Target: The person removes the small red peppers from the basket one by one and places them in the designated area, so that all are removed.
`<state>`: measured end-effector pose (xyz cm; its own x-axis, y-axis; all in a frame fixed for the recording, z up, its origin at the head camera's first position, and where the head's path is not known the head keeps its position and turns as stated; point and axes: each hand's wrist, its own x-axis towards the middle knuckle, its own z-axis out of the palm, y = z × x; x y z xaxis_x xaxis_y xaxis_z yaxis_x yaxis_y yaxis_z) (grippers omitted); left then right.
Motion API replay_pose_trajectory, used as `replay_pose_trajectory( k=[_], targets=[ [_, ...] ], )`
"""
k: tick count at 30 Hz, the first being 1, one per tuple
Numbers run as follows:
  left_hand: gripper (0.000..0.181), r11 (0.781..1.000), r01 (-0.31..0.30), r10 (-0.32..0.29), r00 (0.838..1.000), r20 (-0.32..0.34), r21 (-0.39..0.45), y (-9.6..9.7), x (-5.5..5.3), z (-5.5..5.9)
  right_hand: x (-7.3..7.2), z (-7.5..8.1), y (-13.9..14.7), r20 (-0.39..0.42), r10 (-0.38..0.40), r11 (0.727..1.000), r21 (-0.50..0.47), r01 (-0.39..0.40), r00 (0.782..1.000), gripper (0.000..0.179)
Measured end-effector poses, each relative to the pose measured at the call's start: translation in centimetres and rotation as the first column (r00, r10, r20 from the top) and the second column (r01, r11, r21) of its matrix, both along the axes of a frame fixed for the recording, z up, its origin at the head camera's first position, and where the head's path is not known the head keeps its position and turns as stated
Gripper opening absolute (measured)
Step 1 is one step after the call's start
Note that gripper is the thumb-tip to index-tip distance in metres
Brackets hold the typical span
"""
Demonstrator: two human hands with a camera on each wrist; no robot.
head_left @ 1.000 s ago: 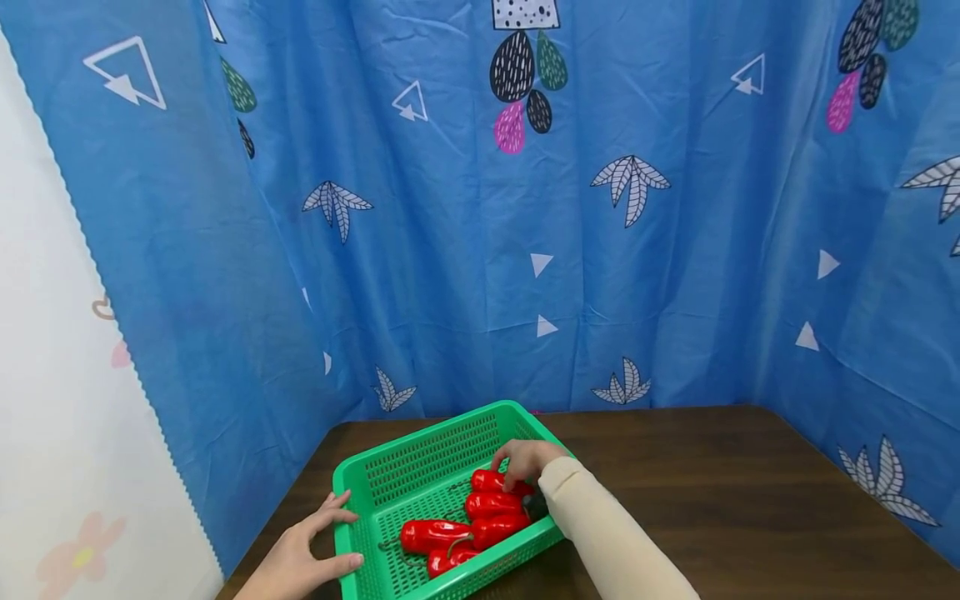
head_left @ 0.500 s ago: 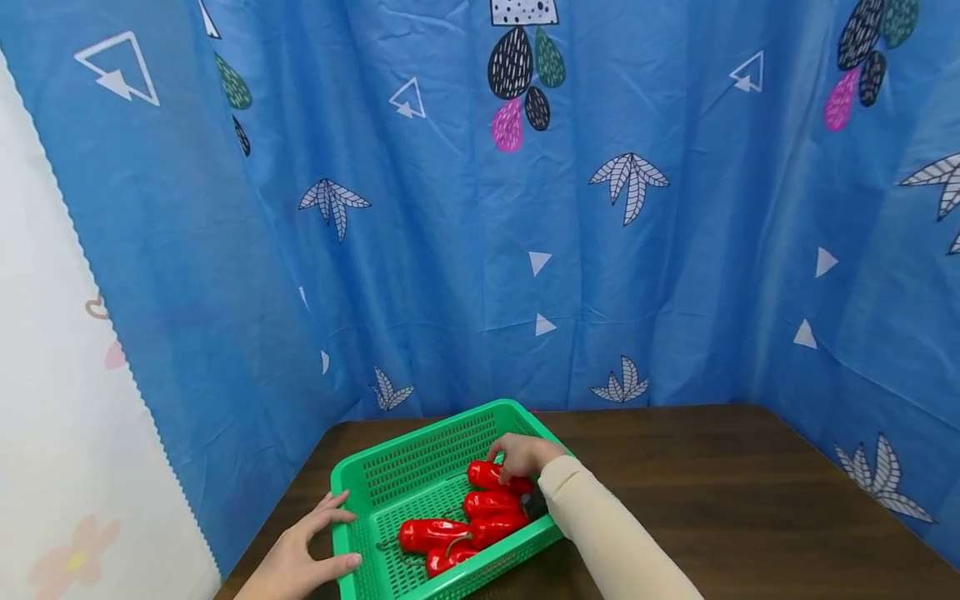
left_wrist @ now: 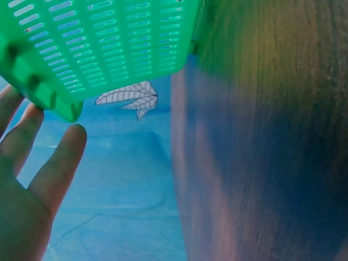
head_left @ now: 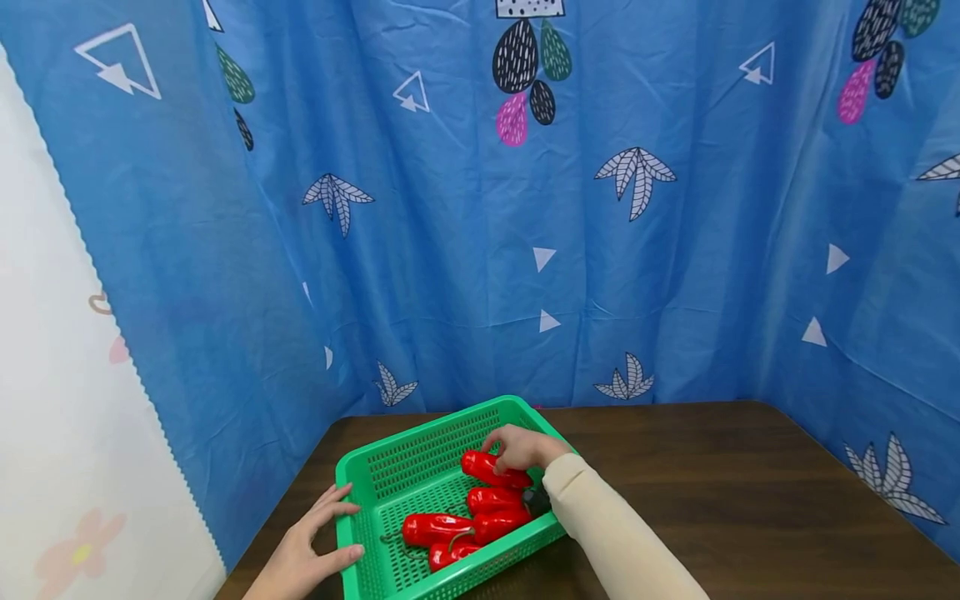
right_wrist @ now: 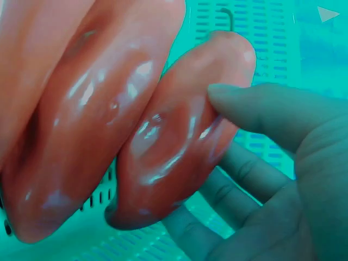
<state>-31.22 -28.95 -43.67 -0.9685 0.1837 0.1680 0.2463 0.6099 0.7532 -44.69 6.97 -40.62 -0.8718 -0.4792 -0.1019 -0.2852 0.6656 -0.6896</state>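
A green plastic basket with slotted walls holds several glossy red peppers. My right hand reaches in over its right side and grips the rearmost red pepper. In the right wrist view the thumb lies on top of this pepper and the fingers curl beneath, with other peppers close beside it. My left hand is at the basket's left rim, fingers spread and fairly straight. From the left wrist view, the fingertips are right at the basket's rim.
The basket stands on a dark wooden table. A blue patterned curtain hangs behind and to the right of it. At the left is a white curtain with flower prints.
My right hand has drawn the rear pepper a little up and away from the pepper in front of it, tilting it. The left hand has stayed at the rim.
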Motion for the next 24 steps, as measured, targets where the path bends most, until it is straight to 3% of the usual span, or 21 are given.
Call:
replay_pose_trajectory(
  k=[9, 18, 24],
  targets=[
    [0.044, 0.998, -0.038, 0.039, 0.999, -0.002, 0.058, 0.2, 0.2, -0.6, -0.1, 0.3, 0.0, 0.01, 0.039, 0.971, -0.236, -0.036, 0.999, 0.039],
    [0.045, 0.997, -0.049, 0.05, 0.999, -0.009, 0.067, 0.7, 0.0, -0.7, 0.1, 1.5, 0.7, 0.028, 0.094, 0.93, -0.359, -0.078, 0.995, 0.04],
    [0.044, 0.999, -0.036, 0.038, 0.998, -0.052, 0.036, 0.4, -0.1, -0.3, 0.0, 2.1, 0.7, 0.019, 0.108, 0.906, -0.414, -0.091, 0.994, 0.042]
  ],
)
